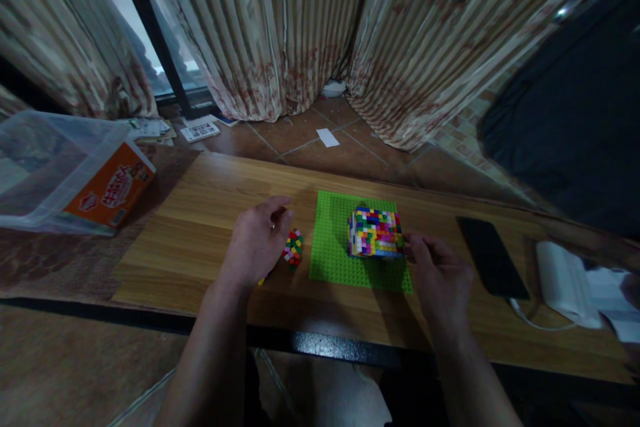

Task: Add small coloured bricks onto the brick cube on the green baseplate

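Observation:
A box-shaped build of small multicoloured toy bricks (375, 230) stands on a green studded baseplate (330, 240). My right hand (443, 273) is at the build's right end, thumb and fingertips pinched close against it. Whatever lies between those fingertips is too small to make out. To the left of the baseplate, my left hand (257, 240) hovers with its fingers curved and a gap between thumb and index finger. Beside it lies a small pile of loose toy bricks (293, 250), partly covered by the hand. A yellow brick (261, 281) shows below the left hand.
The wooden table (190, 227) carries a black phone (493, 257) with a white cable, and a white device (567, 283) at the right. A clear plastic bin (55, 167) with an orange label is at the left. Patterned curtains (280, 33) hang behind.

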A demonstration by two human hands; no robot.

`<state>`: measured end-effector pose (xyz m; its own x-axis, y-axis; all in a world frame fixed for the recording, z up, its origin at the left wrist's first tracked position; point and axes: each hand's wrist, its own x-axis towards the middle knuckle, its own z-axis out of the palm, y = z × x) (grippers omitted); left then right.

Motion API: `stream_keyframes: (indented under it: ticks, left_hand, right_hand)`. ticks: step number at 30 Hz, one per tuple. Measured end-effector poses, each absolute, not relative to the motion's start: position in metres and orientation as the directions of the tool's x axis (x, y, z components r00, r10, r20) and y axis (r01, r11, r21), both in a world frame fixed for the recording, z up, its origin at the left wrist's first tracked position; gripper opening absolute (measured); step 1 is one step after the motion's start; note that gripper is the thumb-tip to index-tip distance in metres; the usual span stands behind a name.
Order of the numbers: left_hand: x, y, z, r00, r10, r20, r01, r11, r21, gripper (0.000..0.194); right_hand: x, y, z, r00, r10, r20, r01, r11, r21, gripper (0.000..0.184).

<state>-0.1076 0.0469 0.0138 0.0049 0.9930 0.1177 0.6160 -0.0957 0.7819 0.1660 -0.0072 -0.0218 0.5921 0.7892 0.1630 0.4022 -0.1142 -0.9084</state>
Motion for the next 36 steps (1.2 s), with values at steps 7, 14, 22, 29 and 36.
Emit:
stream_keyframes:
  ticks: [7,14,22,29,36]
  left_hand:
    - [-0.107,0.047,0.013,0.001,0.993,0.121,0.611,-0.096,0.786,0.035]
    - [-0.109,0.046,0.014,0.003,0.994,0.110,0.609,-0.089,0.788,0.035]
    - [-0.108,0.046,0.016,0.005,0.994,0.106,0.610,-0.087,0.788,0.037]
    - [-0.109,0.047,0.016,0.003,0.995,0.100,0.629,-0.079,0.773,0.038]
    - [-0.111,0.047,0.013,-0.018,0.992,0.126,0.628,-0.087,0.773,0.037]
  right_hand:
    - [0.168,0.001,-0.030,0.595,0.802,0.052,0.274,-0.142,-0.951,0.040]
    - [0.163,0.004,-0.027,0.608,0.793,-0.028,0.157,-0.156,-0.975,0.036]
    - [0.161,0.007,-0.027,0.634,0.773,-0.025,0.125,-0.135,-0.983,0.032]
    - [0.165,0.003,-0.028,0.586,0.809,-0.042,0.162,-0.168,-0.972,0.037]
    - [0.164,0.003,-0.020,0.740,0.658,0.143,0.216,-0.029,-0.976,0.039]
